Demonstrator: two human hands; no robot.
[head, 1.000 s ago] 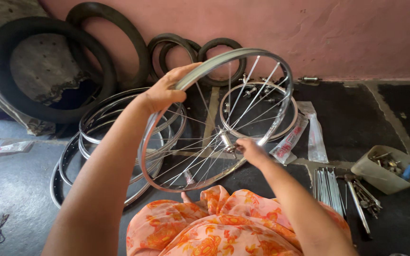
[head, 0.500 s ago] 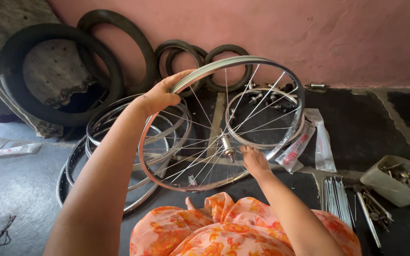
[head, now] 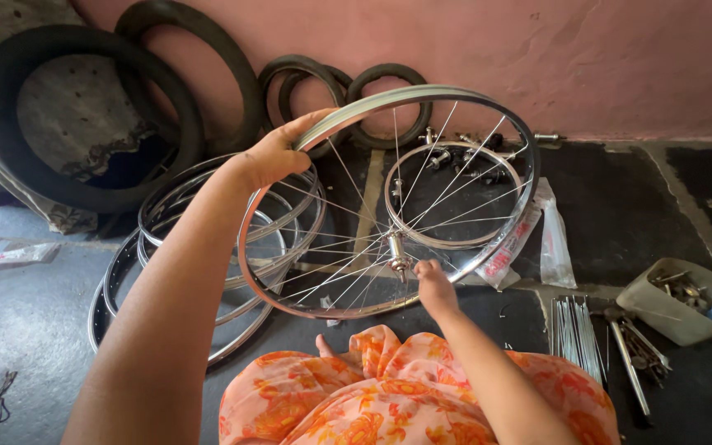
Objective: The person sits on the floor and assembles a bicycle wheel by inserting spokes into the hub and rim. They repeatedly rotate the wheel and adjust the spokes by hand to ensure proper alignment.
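— Orientation first: how do we hold the spoked wheel (head: 389,202) in the head view?

— We hold it tilted on edge above our lap, its lower rim near the orange floral cloth (head: 389,395) and its upper rim leaning toward the pink wall (head: 603,58). The hub (head: 397,251) sits at centre, its axle pointing roughly toward us and a little downward; the rim's wide face runs left to right.

— State of the hands?

— Our left hand (head: 272,156) is clenched over the upper-left rim, thumb on top. Our right hand (head: 434,284) is closed around something small just beside the hub, at the spoke ends; we cannot tell exactly what it pinches.

— Surroundings?

— Bare rims (head: 166,272) lie stacked on the floor to the left, tyres (head: 84,115) lean on the wall, a smaller rim (head: 455,194) lies behind the wheel, and loose spokes (head: 574,334) and a tub of small parts (head: 681,301) lie to the right.

— Changes against the earlier frames?

— The wheel has shifted slightly rightward and upward in view; both grips are unchanged.
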